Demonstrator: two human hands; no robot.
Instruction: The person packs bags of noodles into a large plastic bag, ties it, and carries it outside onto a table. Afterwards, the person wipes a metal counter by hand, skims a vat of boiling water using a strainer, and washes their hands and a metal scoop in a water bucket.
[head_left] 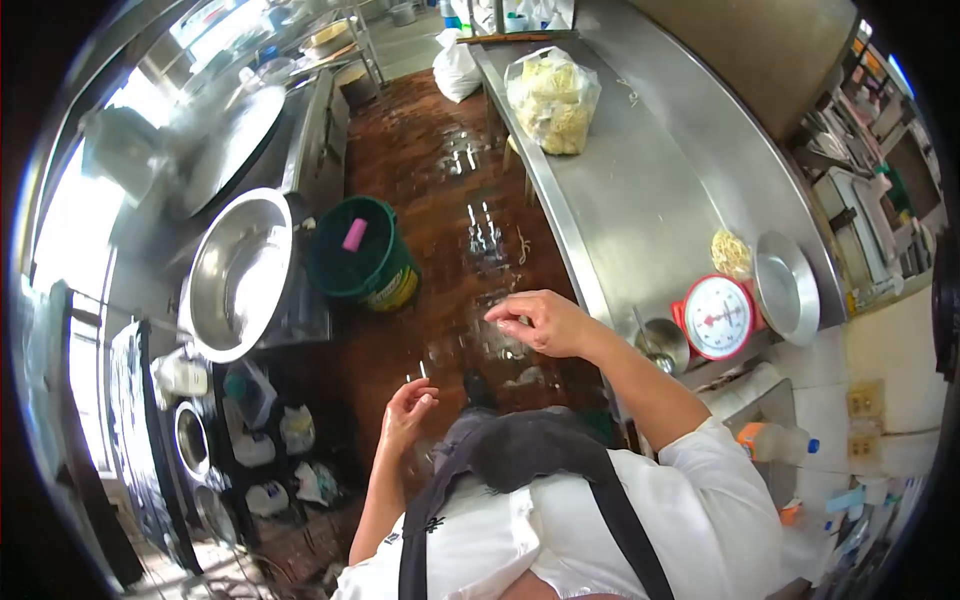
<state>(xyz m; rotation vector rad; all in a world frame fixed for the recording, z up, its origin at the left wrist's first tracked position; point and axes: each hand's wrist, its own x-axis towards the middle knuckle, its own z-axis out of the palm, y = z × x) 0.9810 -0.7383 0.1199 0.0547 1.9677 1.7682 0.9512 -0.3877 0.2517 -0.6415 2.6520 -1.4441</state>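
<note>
My right hand [541, 322] hangs over the wet brown floor [430, 170], near the front edge of the steel counter. Its fingers are loosely bent and hold nothing that I can see. My left hand [406, 411] is lower and to the left, in front of the dark apron [540, 450]. Its fingers curl slightly, with nothing visible in them. Ahead of the left hand stands a green bucket [335, 275] with a pink item [354, 235] inside. Neither hand touches anything.
On the steel counter [650, 190] are a bag of pale noodles [553, 100], a noodle bundle [731, 254], a red scale [719, 317], a round metal pan [786, 288] and a small pot [663, 345]. A large steel basin [240, 275] sits at the left. The floor looks wet.
</note>
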